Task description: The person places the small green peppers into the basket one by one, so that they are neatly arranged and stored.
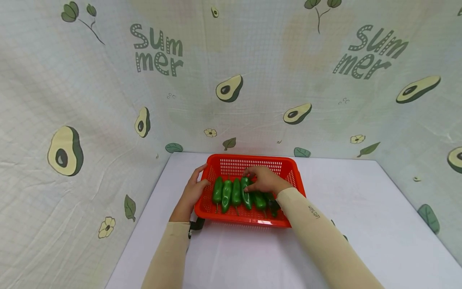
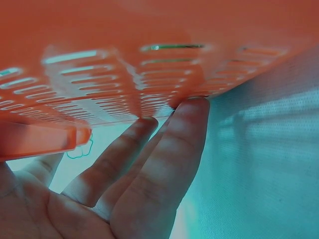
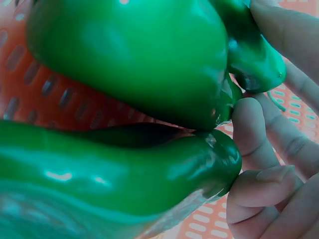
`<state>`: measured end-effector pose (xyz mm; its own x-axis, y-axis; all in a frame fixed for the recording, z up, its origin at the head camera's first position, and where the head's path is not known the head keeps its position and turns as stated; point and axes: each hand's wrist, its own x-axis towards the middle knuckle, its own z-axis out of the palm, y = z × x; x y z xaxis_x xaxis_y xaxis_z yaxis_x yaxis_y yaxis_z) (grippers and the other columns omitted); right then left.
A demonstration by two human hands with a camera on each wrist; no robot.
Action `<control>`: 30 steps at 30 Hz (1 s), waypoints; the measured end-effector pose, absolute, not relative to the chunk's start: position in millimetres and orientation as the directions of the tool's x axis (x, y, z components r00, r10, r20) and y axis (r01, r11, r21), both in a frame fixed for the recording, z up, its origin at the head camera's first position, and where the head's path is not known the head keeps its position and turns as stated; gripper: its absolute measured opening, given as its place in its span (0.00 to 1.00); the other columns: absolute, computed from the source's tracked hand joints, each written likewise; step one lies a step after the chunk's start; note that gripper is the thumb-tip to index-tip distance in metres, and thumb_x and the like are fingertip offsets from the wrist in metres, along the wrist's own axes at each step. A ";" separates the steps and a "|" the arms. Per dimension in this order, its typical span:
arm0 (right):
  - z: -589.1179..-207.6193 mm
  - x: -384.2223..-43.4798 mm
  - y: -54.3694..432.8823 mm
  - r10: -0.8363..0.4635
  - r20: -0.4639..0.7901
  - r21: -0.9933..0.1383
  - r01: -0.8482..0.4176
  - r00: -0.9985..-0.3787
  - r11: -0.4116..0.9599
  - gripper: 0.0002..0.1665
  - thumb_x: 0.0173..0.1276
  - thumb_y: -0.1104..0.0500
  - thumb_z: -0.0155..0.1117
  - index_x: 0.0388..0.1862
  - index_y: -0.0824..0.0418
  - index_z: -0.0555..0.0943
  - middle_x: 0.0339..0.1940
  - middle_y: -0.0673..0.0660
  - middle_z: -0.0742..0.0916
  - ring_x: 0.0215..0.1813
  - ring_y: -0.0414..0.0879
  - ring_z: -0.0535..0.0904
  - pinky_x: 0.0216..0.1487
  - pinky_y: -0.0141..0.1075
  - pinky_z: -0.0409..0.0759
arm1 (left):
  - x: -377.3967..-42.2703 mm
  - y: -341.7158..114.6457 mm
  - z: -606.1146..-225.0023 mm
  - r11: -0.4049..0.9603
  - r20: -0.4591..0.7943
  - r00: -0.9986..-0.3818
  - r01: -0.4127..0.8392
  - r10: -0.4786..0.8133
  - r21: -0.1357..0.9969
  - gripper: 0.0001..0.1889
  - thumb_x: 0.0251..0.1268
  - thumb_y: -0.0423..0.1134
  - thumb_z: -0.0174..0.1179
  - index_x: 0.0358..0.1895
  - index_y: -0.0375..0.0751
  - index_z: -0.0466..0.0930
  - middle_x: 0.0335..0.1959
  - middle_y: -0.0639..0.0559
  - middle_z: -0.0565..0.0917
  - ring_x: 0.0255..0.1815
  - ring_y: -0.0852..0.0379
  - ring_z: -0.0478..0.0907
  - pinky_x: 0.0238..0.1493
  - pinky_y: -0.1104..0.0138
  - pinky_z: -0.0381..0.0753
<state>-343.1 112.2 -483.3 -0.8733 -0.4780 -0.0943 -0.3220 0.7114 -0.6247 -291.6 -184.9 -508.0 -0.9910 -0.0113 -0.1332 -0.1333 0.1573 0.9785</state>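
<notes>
Several glossy green peppers (image 1: 226,196) lie side by side in a red slotted plastic basket (image 1: 245,220). My right hand (image 1: 266,180) reaches into the basket from the right and pinches one green pepper (image 1: 247,199) near its upper end. In the right wrist view its curled fingers also touch the ends of two neighbouring peppers (image 3: 129,55), which hide part of the grip. At the basket's left side, my left hand (image 1: 193,192) holds the rim, thumb over the edge. Its fingers (image 2: 164,154) rest along the outside of the slotted wall in the left wrist view.
The basket stands on a table with a white cover (image 1: 343,192), near its back edge. A patterned cloth (image 1: 260,80) with avocado prints hangs behind and on both sides. A dark strap (image 1: 196,224) is on the left wrist.
</notes>
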 end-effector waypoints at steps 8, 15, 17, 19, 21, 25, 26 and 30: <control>-482.1 -342.3 112.8 -0.489 -0.089 -0.610 -0.341 -0.867 0.716 0.28 0.60 0.50 0.84 0.60 0.49 0.88 0.52 0.52 0.89 0.56 0.50 0.84 0.60 0.49 0.84 | -291.5 -185.0 -508.5 0.154 -0.131 -0.991 -0.132 -0.012 0.979 0.35 0.70 0.39 0.55 0.78 0.75 0.65 0.74 0.45 0.71 0.57 0.41 0.83 0.52 0.51 0.88; -481.2 -341.9 113.2 -0.486 -0.089 -0.588 -0.348 -0.869 0.730 0.30 0.60 0.49 0.84 0.61 0.52 0.88 0.50 0.52 0.89 0.54 0.50 0.84 0.60 0.49 0.84 | -290.8 -184.8 -507.9 0.144 -0.128 -0.992 -0.128 -0.009 0.981 0.35 0.70 0.38 0.56 0.78 0.74 0.65 0.74 0.45 0.70 0.57 0.41 0.83 0.51 0.50 0.89; -480.9 -342.1 113.3 -0.486 -0.088 -0.586 -0.349 -0.869 0.731 0.30 0.60 0.49 0.83 0.61 0.53 0.88 0.50 0.52 0.89 0.54 0.50 0.84 0.60 0.49 0.84 | -290.6 -184.7 -507.8 0.140 -0.128 -0.992 -0.128 -0.006 0.982 0.35 0.71 0.38 0.56 0.78 0.73 0.65 0.74 0.45 0.70 0.57 0.41 0.83 0.50 0.50 0.89; -480.6 -342.4 113.4 -0.486 -0.088 -0.586 -0.349 -0.870 0.731 0.30 0.60 0.49 0.83 0.61 0.53 0.88 0.50 0.52 0.89 0.53 0.50 0.84 0.59 0.49 0.84 | -290.5 -184.8 -507.7 0.135 -0.128 -0.992 -0.127 -0.004 0.983 0.35 0.71 0.38 0.56 0.78 0.73 0.65 0.74 0.45 0.71 0.57 0.41 0.84 0.50 0.50 0.89; -480.7 -342.7 113.4 -0.489 -0.082 -0.577 -0.359 -0.868 0.733 0.29 0.61 0.49 0.83 0.61 0.53 0.88 0.50 0.52 0.89 0.53 0.50 0.84 0.59 0.49 0.84 | -290.4 -185.0 -507.5 0.131 -0.129 -0.992 -0.128 -0.003 0.983 0.35 0.71 0.38 0.56 0.78 0.73 0.65 0.74 0.45 0.71 0.57 0.41 0.84 0.50 0.50 0.89; -481.2 -342.6 113.1 -0.498 -0.061 -0.565 -0.381 -0.865 0.732 0.27 0.63 0.50 0.81 0.61 0.53 0.88 0.49 0.51 0.89 0.52 0.49 0.84 0.58 0.48 0.85 | -290.8 -185.8 -507.6 0.134 -0.134 -0.991 -0.133 -0.001 0.982 0.35 0.71 0.39 0.56 0.78 0.75 0.65 0.74 0.45 0.71 0.58 0.40 0.83 0.51 0.50 0.88; -481.1 -342.4 113.1 -0.499 -0.057 -0.564 -0.385 -0.865 0.730 0.26 0.64 0.50 0.81 0.60 0.53 0.88 0.49 0.51 0.89 0.52 0.48 0.84 0.57 0.48 0.85 | -291.0 -186.0 -507.8 0.136 -0.136 -0.991 -0.134 0.000 0.982 0.35 0.71 0.39 0.56 0.78 0.75 0.65 0.74 0.45 0.71 0.58 0.40 0.83 0.51 0.50 0.88; -480.3 -341.5 113.7 -0.505 -0.049 -0.574 -0.389 -0.862 0.721 0.24 0.65 0.51 0.80 0.59 0.53 0.88 0.48 0.51 0.89 0.51 0.48 0.84 0.56 0.47 0.85 | -291.7 -186.7 -508.7 0.139 -0.142 -0.990 -0.140 0.003 0.980 0.35 0.71 0.39 0.56 0.78 0.75 0.65 0.75 0.45 0.70 0.59 0.40 0.83 0.52 0.49 0.88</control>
